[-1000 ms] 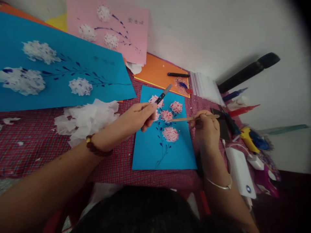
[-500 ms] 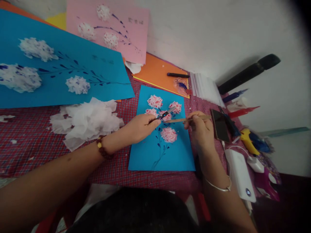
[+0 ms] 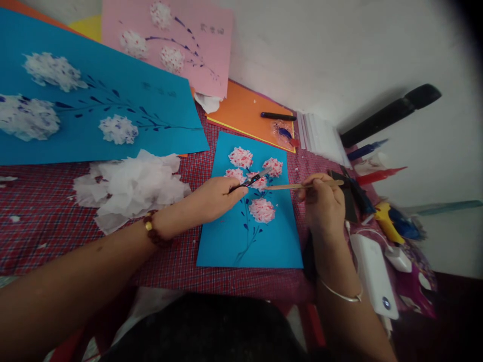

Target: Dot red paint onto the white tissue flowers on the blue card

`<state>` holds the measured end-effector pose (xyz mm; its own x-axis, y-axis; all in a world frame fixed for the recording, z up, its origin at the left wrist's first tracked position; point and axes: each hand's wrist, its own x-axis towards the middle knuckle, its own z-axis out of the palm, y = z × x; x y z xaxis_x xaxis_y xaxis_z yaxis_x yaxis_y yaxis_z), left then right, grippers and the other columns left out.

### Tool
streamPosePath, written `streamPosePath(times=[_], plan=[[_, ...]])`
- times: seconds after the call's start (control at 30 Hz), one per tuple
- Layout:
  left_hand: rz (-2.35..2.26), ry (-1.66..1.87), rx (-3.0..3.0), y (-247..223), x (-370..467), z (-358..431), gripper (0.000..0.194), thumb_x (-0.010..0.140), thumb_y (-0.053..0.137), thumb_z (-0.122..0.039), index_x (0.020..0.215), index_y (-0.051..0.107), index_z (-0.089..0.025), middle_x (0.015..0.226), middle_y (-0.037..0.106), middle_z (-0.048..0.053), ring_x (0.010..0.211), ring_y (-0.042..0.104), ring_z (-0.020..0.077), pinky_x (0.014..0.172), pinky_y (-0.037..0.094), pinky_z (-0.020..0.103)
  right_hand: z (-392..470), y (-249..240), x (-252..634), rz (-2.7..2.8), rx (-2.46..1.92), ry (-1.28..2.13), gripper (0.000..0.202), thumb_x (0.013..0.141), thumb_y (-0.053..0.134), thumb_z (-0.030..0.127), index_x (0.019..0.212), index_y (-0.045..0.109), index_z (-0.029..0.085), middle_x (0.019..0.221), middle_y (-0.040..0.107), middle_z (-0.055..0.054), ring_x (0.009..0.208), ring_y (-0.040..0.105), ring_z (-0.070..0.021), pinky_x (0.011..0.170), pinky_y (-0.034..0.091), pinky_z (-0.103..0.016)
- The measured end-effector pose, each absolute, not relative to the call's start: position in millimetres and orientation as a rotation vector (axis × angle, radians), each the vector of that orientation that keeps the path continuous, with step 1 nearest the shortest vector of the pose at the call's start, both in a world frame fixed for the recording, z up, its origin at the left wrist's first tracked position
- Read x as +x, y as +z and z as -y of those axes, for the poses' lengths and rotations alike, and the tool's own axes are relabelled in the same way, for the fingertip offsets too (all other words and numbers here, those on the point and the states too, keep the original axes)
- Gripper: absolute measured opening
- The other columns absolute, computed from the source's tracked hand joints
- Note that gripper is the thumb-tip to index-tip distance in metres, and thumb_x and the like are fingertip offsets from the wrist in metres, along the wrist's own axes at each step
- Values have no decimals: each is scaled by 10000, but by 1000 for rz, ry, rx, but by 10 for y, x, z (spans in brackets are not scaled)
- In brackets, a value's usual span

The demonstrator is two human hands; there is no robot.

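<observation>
Head camera shows the left hand (image 3: 215, 198) closed around a small dark tool (image 3: 253, 179), its tip over the paper flowers (image 3: 252, 177) on the blue card (image 3: 230, 241). Right hand (image 3: 323, 201) grips a thin wooden stick (image 3: 290, 186), pointing to the same flowers. This card lies near the table's (image 3: 56, 221) front edge, beside crumpled white tissue (image 3: 132, 186)

Surface: table under a red-and-white checked cloth (image 3: 53, 226), set against a white wall. Lying on the cloth: small blue paper sheet with pink-speckled tissue flowers (image 3: 271, 236) near centre; large blue paper sheet with white tissue flowers (image 3: 158, 100) at far left; loose heap of crumpled white tissue paper (image 3: 132, 186) just in front of it; orange card sheet (image 3: 245, 108) toward the wall, a black marker (image 3: 278, 116) on it; white power bank (image 3: 372, 271) at right edge; scattered white tissue scraps (image 3: 14, 218) at left.
</observation>
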<state>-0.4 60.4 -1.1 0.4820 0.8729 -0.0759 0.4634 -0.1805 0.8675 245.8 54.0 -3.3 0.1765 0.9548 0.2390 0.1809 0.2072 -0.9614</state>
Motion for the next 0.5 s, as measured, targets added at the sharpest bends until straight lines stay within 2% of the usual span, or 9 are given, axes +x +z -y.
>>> streamPosePath(times=[0.5], plan=[[-1179,491,1863,-12,3,-609,312,892,419,-329,610,451,-198,557,544,7,483,458,115,488,312,252,-565,-106,2439,1384,-1213,862,189,902,476,244,797,627,204,581,586,25,550,544,-124,573,411,-270]])
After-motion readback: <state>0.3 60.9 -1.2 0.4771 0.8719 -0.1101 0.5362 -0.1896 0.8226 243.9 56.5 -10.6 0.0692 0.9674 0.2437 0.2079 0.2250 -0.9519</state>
